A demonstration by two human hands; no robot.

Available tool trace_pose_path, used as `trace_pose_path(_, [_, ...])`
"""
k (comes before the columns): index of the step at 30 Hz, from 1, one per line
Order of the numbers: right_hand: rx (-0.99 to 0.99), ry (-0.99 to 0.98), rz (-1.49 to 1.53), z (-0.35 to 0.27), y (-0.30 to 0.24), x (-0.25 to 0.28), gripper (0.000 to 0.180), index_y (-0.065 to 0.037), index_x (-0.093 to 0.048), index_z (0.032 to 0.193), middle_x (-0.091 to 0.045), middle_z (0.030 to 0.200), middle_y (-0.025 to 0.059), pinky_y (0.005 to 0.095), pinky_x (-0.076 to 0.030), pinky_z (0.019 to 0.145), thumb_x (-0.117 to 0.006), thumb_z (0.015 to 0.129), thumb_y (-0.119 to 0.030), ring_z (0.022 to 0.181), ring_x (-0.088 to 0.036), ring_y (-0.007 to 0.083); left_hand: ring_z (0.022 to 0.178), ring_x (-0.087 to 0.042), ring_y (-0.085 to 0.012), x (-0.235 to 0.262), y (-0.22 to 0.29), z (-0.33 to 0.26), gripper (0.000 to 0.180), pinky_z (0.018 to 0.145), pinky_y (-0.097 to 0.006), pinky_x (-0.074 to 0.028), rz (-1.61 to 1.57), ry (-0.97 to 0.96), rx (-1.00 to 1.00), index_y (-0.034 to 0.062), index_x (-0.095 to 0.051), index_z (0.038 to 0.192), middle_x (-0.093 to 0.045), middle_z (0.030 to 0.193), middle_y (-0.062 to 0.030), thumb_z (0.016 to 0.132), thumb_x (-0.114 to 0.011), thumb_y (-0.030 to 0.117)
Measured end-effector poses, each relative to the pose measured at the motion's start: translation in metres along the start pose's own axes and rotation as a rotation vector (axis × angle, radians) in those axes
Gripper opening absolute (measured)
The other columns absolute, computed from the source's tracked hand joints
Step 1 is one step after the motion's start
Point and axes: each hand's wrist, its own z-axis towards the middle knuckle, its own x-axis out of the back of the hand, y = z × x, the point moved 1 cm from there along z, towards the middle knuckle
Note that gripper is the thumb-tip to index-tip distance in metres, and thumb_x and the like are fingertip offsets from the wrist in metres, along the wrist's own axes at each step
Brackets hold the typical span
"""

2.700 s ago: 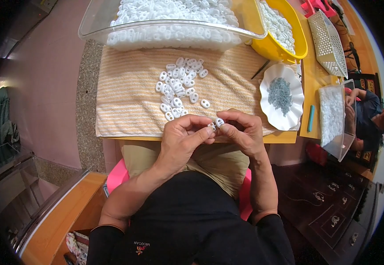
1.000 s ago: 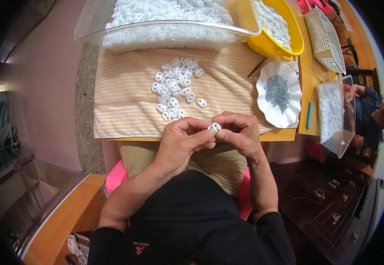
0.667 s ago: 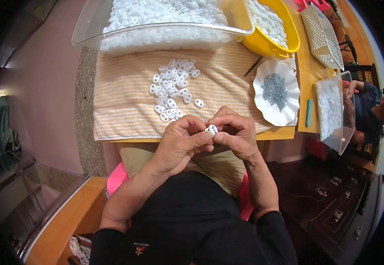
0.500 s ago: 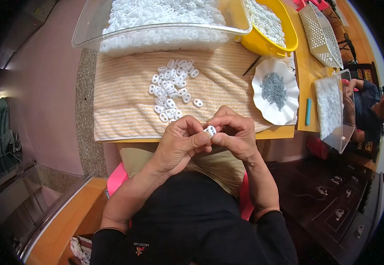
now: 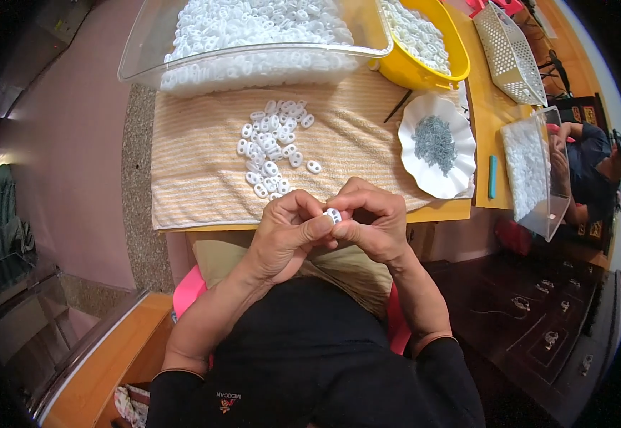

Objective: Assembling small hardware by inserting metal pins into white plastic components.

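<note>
Just beyond my lap, at the table's front edge, both hands are brought together around one small white oval plastic piece with two holes [image 5: 332,214]. My left hand [image 5: 290,232] pinches its left side between thumb and forefinger. From the right, the thumb and fingers of my right hand [image 5: 373,222] press on the same piece, partly hiding it. Right behind my hands lies a loose pile of similar white two-hole pieces [image 5: 270,146] on a striped towel [image 5: 196,153]. One of them sits a little apart, at the pile's right.
A clear bin of white pieces [image 5: 253,68] and a yellow tub [image 5: 460,60] stand at the back. To the right are a scalloped white plate [image 5: 414,167] heaped with tiny grey coil-like parts, a teal stick [image 5: 492,177], a clear box [image 5: 528,171] and a perforated basket [image 5: 508,53].
The held white piece has turned slightly between my fingertips, and my right fingers have closed nearer to it. The whole view has shifted a little; the pile looks unchanged.
</note>
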Motion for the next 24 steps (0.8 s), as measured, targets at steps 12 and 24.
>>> trace_pose_path(12, [0.004,-0.072,0.067,-0.004,-0.003,0.001,0.032,0.001,-0.067,0.106,-0.059,0.085,0.0068,0.0225,-0.046,0.064,-0.075,0.078,-0.009,0.073,-0.055,0.0115,0.081,-0.063,-0.0153,-0.003,0.005,-0.003,0.012,0.073,-0.028,-0.055,0.023,-0.094,0.024,0.0027,-0.058,0.086,-0.064,0.093,-0.0104,0.084,-0.069,0.005])
trace_pose_path(24, [0.084,-0.114,-0.211,-0.003,-0.016,0.002,0.036,-0.002,-0.068,0.107,-0.058,0.083,0.0034,0.0224,-0.042,0.064,-0.078,0.074,-0.011,0.075,-0.054,0.0106,0.082,-0.062,-0.0144,-0.008,0.01,-0.005,0.013,0.077,-0.026,-0.052,0.005,-0.095,0.056,0.0041,-0.056,0.084,-0.064,0.092,-0.0095,0.083,-0.069,0.003])
